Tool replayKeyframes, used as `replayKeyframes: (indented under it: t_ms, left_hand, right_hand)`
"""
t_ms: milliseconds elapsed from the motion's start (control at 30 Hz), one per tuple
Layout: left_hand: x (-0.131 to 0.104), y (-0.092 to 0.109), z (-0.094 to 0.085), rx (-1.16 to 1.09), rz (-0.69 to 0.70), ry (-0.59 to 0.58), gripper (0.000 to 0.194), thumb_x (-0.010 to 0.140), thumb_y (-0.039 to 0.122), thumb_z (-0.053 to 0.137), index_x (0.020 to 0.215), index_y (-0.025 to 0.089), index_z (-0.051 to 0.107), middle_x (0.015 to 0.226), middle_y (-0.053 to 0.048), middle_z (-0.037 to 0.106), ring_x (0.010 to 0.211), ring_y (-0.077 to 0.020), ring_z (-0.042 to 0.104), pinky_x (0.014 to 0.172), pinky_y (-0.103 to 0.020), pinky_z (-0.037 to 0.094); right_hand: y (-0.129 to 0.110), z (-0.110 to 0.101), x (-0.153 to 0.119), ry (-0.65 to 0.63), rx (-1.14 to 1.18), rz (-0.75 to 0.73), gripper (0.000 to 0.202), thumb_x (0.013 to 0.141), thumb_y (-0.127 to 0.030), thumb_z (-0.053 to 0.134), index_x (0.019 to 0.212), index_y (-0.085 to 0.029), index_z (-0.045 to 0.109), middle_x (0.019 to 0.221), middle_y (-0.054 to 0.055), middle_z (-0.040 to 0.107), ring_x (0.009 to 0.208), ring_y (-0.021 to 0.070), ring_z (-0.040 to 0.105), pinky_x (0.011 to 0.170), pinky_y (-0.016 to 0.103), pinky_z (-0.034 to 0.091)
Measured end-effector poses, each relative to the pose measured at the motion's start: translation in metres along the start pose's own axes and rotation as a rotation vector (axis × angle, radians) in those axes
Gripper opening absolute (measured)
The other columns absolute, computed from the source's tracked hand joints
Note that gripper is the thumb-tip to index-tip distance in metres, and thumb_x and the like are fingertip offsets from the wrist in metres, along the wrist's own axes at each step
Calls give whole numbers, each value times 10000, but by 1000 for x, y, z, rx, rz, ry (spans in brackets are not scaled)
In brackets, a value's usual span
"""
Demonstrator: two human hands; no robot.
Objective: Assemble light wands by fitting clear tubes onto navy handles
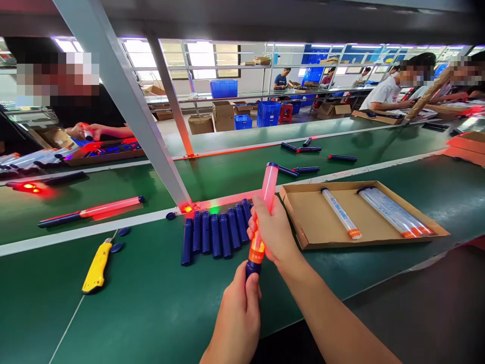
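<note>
A light baton (269, 184) with a clear tube glowing red and a dark blue handle is held upright and slightly tilted. My left hand (240, 308) is closed round its blue handle at the bottom. Higher up, my right hand (275, 227) wraps round the clear tube above the orange band. Just left of the baton, several dark blue handles (215, 235) stand side by side on the green table. To the right, a shallow cardboard box (306, 222) holds several clear tubes (394, 210) with orange ends, one lying apart from the others.
A yellow cutter (96, 265) lies at left near small blue caps (116, 247). A lit baton (109, 206) and loose blue handles (343, 158) rest on the green belt behind. A white post (129, 101) rises at left. People work across the belt.
</note>
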State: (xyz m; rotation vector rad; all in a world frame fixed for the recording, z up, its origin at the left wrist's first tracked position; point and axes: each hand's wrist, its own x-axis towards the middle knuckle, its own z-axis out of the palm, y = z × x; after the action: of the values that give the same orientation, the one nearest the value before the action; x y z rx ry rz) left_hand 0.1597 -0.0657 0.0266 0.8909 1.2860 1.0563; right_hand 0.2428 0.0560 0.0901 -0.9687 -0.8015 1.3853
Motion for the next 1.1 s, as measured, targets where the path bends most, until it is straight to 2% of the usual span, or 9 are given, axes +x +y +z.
replayKeyframes:
  t_ms: [67,133,233,333,533,667,833,933,1100]
  left_hand:
    - [-1,9,-3,-189,-105,-138,432,901,610,572,1007,197,636,668,31,506,436,-58,382,370,-166,314]
    - [-2,19,-7,-469,-230,-340,433,941,585,511,1016,181,647,650,41,483,378,-32,308,325,-153,273]
    - [-4,30,-11,-787,-322,-590,444,990,534,436,1055,161,668,630,48,456,350,-8,257,306,-128,270]
    - [-4,28,-12,-905,-320,-700,444,1002,509,427,1067,148,677,636,47,453,346,-1,282,310,-116,304]
    - [-7,21,-5,-727,-214,-540,426,1007,509,415,1069,152,639,641,35,504,340,-4,299,305,-116,319]
    - [-14,27,-2,-534,-185,-434,447,960,591,471,1067,175,596,635,49,500,347,-11,294,309,-125,300]
    - [-19,33,3,-100,-109,-159,520,916,699,449,896,186,537,664,50,484,421,-35,370,352,-136,291]
    - [-20,33,6,39,-85,-110,556,915,730,389,789,195,476,642,52,463,427,-40,359,361,-151,272]
    - [-17,24,6,100,-33,-96,530,942,695,373,802,196,485,648,49,452,454,-54,369,382,-163,276]
  right_hand:
    - [-6,-3,3,-106,45,41,331,841,-487,711,889,-254,481,649,-83,532,422,92,468,360,219,431]
    - [-15,-6,4,-232,136,113,350,815,-489,743,931,-245,521,661,-68,556,463,111,509,408,246,479]
    - [-27,-8,4,-346,327,186,384,823,-525,723,1014,-229,570,657,-55,565,487,118,511,444,262,507]
    - [-29,-7,5,-408,479,184,360,872,-516,673,1047,-211,593,641,-61,542,462,93,460,413,216,466]
    - [-23,-3,2,-361,524,157,346,857,-496,715,935,-191,571,583,-88,454,384,48,342,298,139,293]
    - [-26,0,-4,-301,492,117,360,849,-514,718,914,-202,552,583,-90,442,378,39,326,289,126,284]
    - [-24,2,-9,-237,406,-1,384,859,-572,685,901,-215,550,588,-85,461,379,38,323,288,132,303]
    - [-19,2,-10,-222,380,-24,389,858,-579,682,892,-216,545,586,-87,455,378,40,322,287,137,299]
    - [-13,-2,-7,-227,365,-53,392,861,-595,666,903,-227,537,589,-89,466,373,47,330,288,146,287]
